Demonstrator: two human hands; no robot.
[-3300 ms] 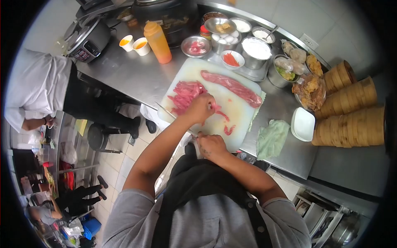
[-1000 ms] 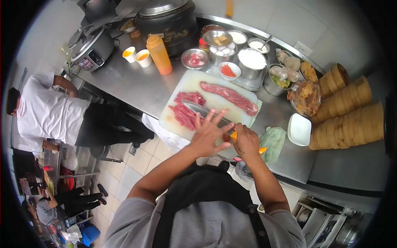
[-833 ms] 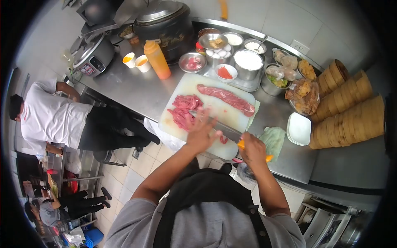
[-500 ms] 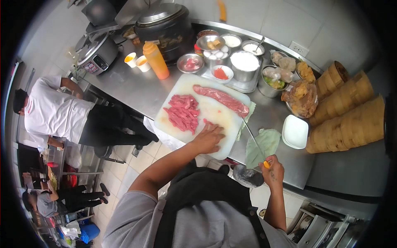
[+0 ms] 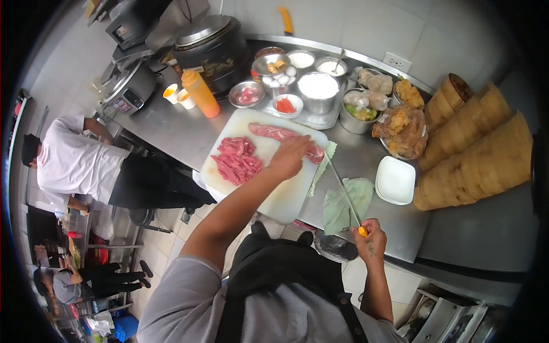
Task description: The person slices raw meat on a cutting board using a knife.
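Observation:
On the white cutting board (image 5: pixel 286 208) lie a long piece of raw red meat (image 5: pixel 267 132) and a pile of raw meat strips (image 5: pixel 237 162). My left hand (image 5: pixel 290 158) reaches over the right part of the long piece, fingers closed on it and covering some of it. Off the board's right side, my right hand (image 5: pixel 372 240) grips a knife (image 5: pixel 349 200) by its yellow handle. The long blade points up and left across a green cloth (image 5: pixel 350 207), its tip near the right end of the meat.
Behind the board stand an orange squeeze bottle (image 5: pixel 200 94), a bowl of red strips (image 5: pixel 285 106), eggs (image 5: pixel 280 78) and a white-filled pot (image 5: pixel 318 86). Square white plates (image 5: pixel 395 180) and bamboo steamers (image 5: pixel 474 166) are at the right. Two people (image 5: pixel 86 157) work at the left.
My left hand has moved up and right from the bare board onto the long piece of meat. My right hand still holds the knife in about the same place.

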